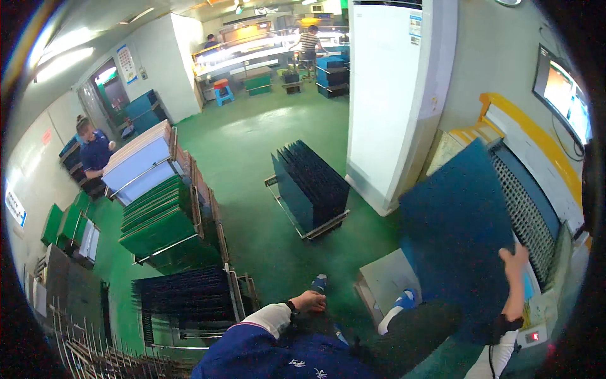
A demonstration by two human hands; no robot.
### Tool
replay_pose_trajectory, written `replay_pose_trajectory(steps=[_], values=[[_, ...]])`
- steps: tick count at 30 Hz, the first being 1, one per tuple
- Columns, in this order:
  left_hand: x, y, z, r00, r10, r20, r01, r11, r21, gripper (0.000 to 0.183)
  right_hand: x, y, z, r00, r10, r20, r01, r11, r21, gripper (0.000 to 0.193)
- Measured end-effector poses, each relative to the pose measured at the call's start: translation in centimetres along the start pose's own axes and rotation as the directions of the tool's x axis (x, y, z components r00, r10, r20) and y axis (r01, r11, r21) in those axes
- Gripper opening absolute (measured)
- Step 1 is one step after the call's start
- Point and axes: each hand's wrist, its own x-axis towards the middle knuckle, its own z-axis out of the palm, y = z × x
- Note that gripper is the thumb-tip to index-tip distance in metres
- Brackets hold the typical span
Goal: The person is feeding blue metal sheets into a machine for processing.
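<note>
My right hand [515, 262] grips the right edge of a large, flat, dark blue panel [454, 221]. The panel stands tilted in front of my right leg, beside a machine with rows of rollers [521, 205]. Low over the floor, my left hand [308, 301] hangs in front of my body with its fingers curled together and nothing visible in them. Ahead of it, a wire rack [306, 235] on the green floor holds a row of upright dark panels [312, 183]. Part of the panel's lower end is hidden by my leg and arm.
Racks of green panels [158, 218], pale boards [139, 161] and black panels [183, 294] line the left side. A co-worker [95, 148] stands behind them. A white cabinet [385, 101] rises ahead on the right. A grey box-like block [388, 281] lies by my foot.
</note>
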Motion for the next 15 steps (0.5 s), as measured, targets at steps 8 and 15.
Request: replay_pose_trajectory(steps=[8, 15], values=[[1.8, -0.6, -2.0, 0.994, 0.001, 0.111, 0.005, 0.999, -0.051, 0.032, -1.5, 2.2, -11.6, 0.876, 0.463, -0.134, -0.128, 0.491, 0.862, 0.038], [0.8, -0.8, -1.1, 0.99, 0.076, 0.122, -0.071, 0.996, -0.047, 0.029, -2.8, 4.6, -9.5, 0.838, 0.545, -0.032, 0.155, -0.181, 0.971, 0.028]])
